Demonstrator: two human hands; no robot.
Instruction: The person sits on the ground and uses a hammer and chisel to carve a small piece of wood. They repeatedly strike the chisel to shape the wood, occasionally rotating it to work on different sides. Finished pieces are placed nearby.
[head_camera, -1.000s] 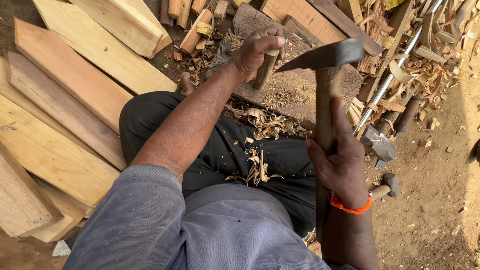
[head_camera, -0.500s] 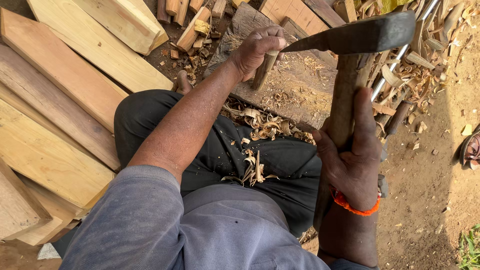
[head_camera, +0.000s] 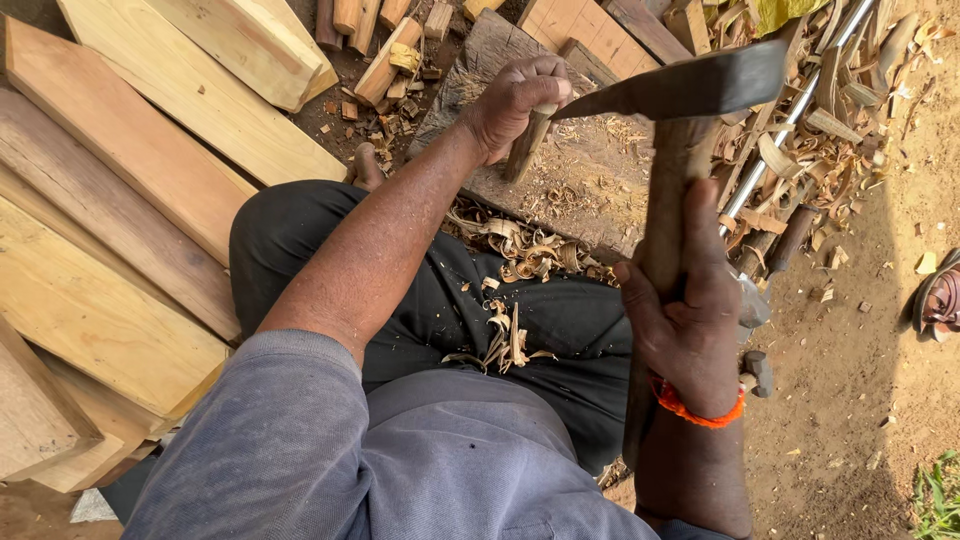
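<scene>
My left hand (head_camera: 515, 105) grips the top of a short wooden peg (head_camera: 524, 150) that stands upright on a worn wooden chopping block (head_camera: 580, 175). My right hand (head_camera: 690, 310) holds the wooden handle of an adze-like axe (head_camera: 690, 90); its dark metal head is raised above the block, the blade edge pointing at the peg near my left fingers. An orange band circles my right wrist. Wood shavings (head_camera: 520, 255) lie on my dark trousers and on the block.
Pale sawn planks (head_camera: 130, 180) are stacked at the left. Short cut sticks (head_camera: 385, 45) lie beyond the block. A metal rod (head_camera: 790, 115) and a heap of curled shavings sit at the right. A sandal (head_camera: 940, 295) rests on the dirt at far right.
The axe head has moved rightward and stayed raised over the block. My left hand keeps the peg in the same place.
</scene>
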